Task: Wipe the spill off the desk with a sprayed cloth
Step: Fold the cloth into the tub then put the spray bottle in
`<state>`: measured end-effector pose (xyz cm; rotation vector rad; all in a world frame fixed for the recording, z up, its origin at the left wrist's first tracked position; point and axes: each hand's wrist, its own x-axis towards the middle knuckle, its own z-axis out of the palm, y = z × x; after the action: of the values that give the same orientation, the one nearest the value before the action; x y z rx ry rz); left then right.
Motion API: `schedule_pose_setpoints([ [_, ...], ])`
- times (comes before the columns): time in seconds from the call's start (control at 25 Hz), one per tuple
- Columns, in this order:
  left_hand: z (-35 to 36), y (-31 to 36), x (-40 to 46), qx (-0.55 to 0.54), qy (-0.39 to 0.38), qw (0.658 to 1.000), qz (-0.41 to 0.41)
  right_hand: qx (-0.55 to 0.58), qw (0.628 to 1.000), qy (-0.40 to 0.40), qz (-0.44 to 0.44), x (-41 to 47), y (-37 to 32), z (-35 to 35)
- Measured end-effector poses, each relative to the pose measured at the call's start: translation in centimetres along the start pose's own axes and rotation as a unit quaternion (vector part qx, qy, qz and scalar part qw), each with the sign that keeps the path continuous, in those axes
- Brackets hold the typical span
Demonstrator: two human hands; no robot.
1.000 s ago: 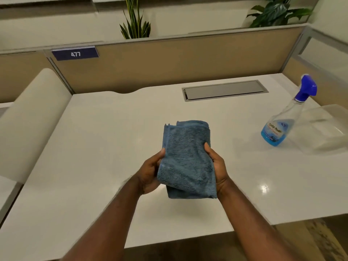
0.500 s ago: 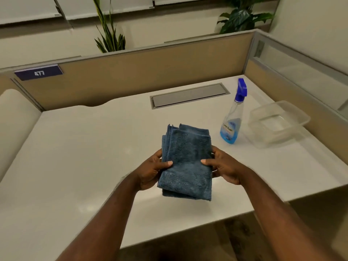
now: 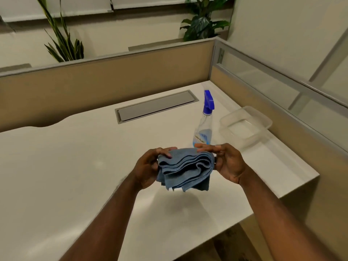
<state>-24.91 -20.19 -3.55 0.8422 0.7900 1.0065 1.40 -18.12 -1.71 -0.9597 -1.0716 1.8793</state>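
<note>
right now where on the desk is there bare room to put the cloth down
The whole left half of the desk is bare, from the cable hatch to the near edge. Below both hands holding the cloth is bare too. The far right corner is crowded: spray bottle beside plastic tub.

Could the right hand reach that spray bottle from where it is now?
Probably yes. The spray bottle stands upright just beyond the right hand, with only bare desk between them. But both hands hold the blue cloth, so the right would first have to leave it to the left hand.
</note>
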Motion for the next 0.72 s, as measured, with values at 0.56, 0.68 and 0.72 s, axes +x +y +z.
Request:
schedule_pose_setpoints([
  [0.56, 12.1, -3.8, 9.3, 0.522, -0.042, 0.845, 0.109, -0.463, 0.874, 0.065, -0.135, -2.3, -7.9, -6.7],
  [0.68, 15.4, -5.2, 11.7, 0.526, 0.03, 0.827, 0.197, -0.499, 0.84, 0.026, -0.212, -3.8, -9.8, -11.2],
  [0.72, 16.4, -5.6, 12.7, 0.539, 0.052, 0.805, 0.242, -0.499, 0.839, 0.012, -0.216, -4.3, -10.4, -13.1],
])
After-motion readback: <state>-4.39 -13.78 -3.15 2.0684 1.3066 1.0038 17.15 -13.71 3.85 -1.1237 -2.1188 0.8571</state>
